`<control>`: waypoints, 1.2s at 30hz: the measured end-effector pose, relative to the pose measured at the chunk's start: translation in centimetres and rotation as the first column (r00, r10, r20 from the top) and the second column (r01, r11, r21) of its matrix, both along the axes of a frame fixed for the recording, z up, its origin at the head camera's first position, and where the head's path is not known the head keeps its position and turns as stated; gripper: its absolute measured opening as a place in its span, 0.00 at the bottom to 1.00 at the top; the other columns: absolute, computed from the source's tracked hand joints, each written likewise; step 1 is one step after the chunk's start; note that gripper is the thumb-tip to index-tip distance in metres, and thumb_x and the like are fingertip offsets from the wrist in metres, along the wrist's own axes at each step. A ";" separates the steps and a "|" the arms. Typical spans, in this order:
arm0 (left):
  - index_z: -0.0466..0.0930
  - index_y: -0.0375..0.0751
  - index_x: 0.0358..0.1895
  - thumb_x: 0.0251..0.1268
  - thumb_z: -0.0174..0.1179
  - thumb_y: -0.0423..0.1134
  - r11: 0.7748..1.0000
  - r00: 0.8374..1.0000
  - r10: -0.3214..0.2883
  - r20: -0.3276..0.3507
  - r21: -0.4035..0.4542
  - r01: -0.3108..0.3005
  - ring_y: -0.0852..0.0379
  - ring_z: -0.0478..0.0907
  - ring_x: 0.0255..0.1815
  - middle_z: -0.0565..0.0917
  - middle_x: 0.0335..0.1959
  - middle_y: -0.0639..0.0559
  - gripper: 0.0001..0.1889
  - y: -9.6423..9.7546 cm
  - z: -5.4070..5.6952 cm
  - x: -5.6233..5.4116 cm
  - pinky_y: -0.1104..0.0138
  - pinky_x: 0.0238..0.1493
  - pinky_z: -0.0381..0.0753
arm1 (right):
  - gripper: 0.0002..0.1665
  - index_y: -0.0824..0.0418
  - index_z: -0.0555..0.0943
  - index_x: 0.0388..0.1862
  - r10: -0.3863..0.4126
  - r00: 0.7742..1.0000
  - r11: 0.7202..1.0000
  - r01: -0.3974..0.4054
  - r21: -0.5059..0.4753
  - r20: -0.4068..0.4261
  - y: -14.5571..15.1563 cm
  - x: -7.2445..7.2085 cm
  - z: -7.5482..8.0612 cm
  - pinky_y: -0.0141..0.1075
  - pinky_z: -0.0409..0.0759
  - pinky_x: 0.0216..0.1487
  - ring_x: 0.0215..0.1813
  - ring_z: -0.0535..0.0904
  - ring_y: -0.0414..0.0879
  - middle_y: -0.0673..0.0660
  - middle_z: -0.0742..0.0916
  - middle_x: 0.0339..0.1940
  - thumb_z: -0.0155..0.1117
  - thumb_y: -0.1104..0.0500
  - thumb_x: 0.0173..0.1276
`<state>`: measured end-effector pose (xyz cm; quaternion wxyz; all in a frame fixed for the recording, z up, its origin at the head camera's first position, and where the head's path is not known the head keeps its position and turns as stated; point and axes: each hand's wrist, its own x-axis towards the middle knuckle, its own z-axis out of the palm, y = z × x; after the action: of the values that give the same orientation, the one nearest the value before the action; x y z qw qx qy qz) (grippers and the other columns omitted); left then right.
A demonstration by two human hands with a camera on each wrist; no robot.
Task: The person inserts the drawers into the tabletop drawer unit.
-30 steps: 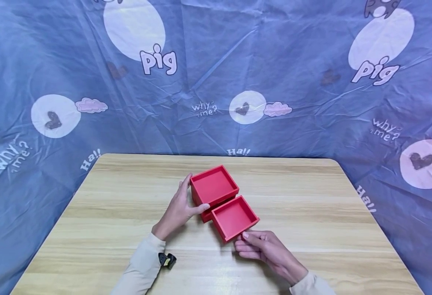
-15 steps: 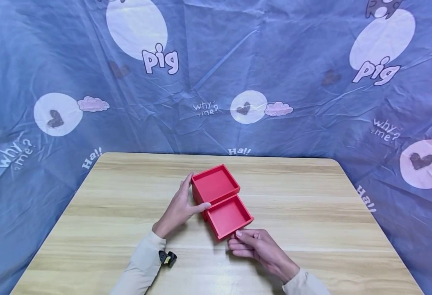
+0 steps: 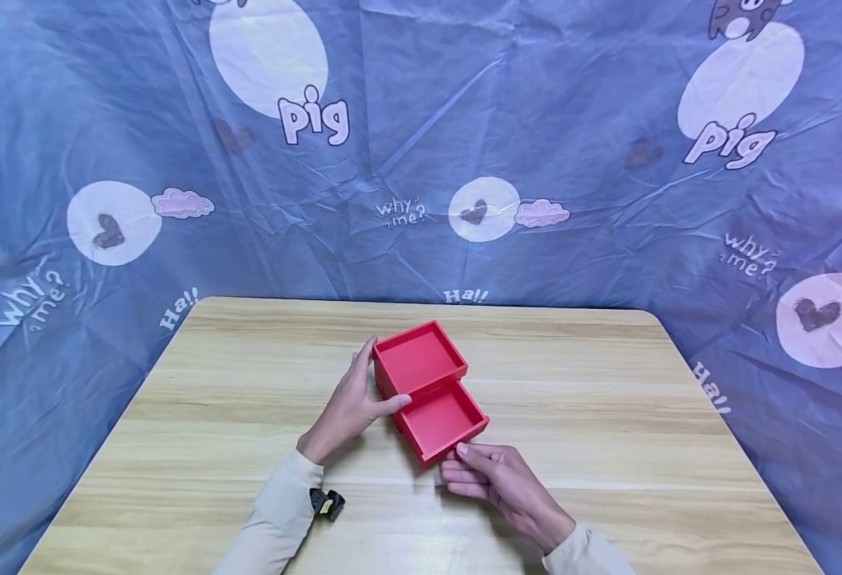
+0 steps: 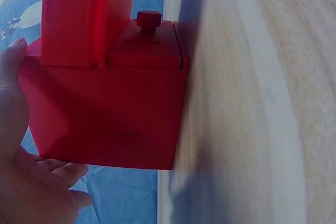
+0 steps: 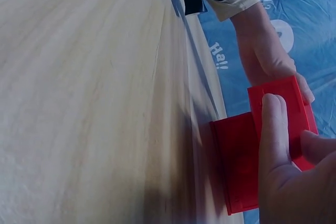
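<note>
A small red drawer cabinet point(image 3: 421, 361) stands angled on the wooden table, its top a shallow recess. Its upper drawer point(image 3: 444, 422) juts out of the front and looks bare inside. My left hand point(image 3: 349, 406) grips the cabinet's left side, thumb at the front top edge and fingers toward the back. At the drawer's front, my right hand point(image 3: 496, 483) pinches with thumb and forefinger; whatever handle is there is hidden by the fingers. Below, in the left wrist view, a lower drawer point(image 4: 144, 51) sits flush in the cabinet, with a round knob point(image 4: 149, 19).
The light wooden table point(image 3: 608, 399) extends around the cabinet on all sides. Behind it hangs a blue printed cloth point(image 3: 407, 144). A black strap mount point(image 3: 327, 505) is on the left sleeve.
My right hand has moved left and slightly up, and the upper drawer has slid toward and into the cabinet, closing the gap between them. My left hand has stayed almost still on the cabinet.
</note>
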<state>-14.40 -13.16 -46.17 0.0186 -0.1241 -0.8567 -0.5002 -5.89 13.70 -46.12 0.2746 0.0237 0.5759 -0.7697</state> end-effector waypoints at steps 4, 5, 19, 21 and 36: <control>0.45 0.43 0.85 0.57 0.77 0.52 1.000 1.000 -0.004 -0.012 0.002 0.004 0.42 0.58 0.81 0.63 0.80 0.43 0.60 -0.1 0.0 0.0 0.39 0.76 0.60 | 0.23 0.77 0.79 0.61 -0.026 1.000 1.000 0.026 -0.004 0.017 0.0 0.1 0.0 0.41 0.86 0.54 0.47 0.90 0.47 0.65 0.90 0.48 0.59 0.58 0.81; 0.45 0.42 0.85 0.57 0.77 0.52 1.000 1.000 -0.004 -0.014 0.002 0.004 0.42 0.58 0.81 0.63 0.80 0.43 0.60 -0.1 0.0 0.0 0.39 0.76 0.60 | 0.23 0.77 0.78 0.61 -0.033 0.999 0.999 0.033 -0.008 0.020 0.0 0.1 0.0 0.41 0.86 0.54 0.47 0.90 0.47 0.65 0.90 0.48 0.59 0.57 0.81; 0.45 0.44 0.85 0.57 0.77 0.53 1.000 1.000 0.000 -0.011 0.001 0.000 0.43 0.59 0.80 0.64 0.80 0.44 0.60 -0.1 0.0 0.0 0.40 0.76 0.61 | 0.26 0.80 0.75 0.64 -0.061 0.998 0.998 0.062 -0.015 0.020 -0.6 0.3 0.2 0.41 0.85 0.56 0.48 0.90 0.47 0.65 0.90 0.49 0.59 0.57 0.81; 0.45 0.43 0.85 0.57 0.78 0.52 1.000 1.000 -0.002 -0.009 0.002 0.002 0.43 0.58 0.81 0.64 0.80 0.44 0.60 -0.1 0.0 0.0 0.40 0.76 0.61 | 0.25 0.80 0.76 0.62 -0.051 0.999 0.999 0.051 -0.011 0.016 -0.8 0.2 0.3 0.41 0.85 0.55 0.47 0.90 0.47 0.66 0.90 0.49 0.59 0.58 0.81; 0.45 0.40 0.85 0.57 0.78 0.51 1.000 1.000 -0.005 -0.014 -0.004 0.005 0.43 0.58 0.81 0.64 0.80 0.43 0.60 0.0 0.0 0.0 0.40 0.76 0.60 | 0.22 0.80 0.80 0.55 0.004 1.000 0.999 -0.004 0.042 -0.009 -0.4 -0.9 0.3 0.41 0.86 0.53 0.44 0.91 0.48 0.65 0.91 0.43 0.61 0.58 0.80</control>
<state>-14.44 -13.19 -46.18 0.0233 -0.1297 -0.8574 -0.4976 -6.83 13.32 -45.78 0.2731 0.0249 0.5932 -0.7569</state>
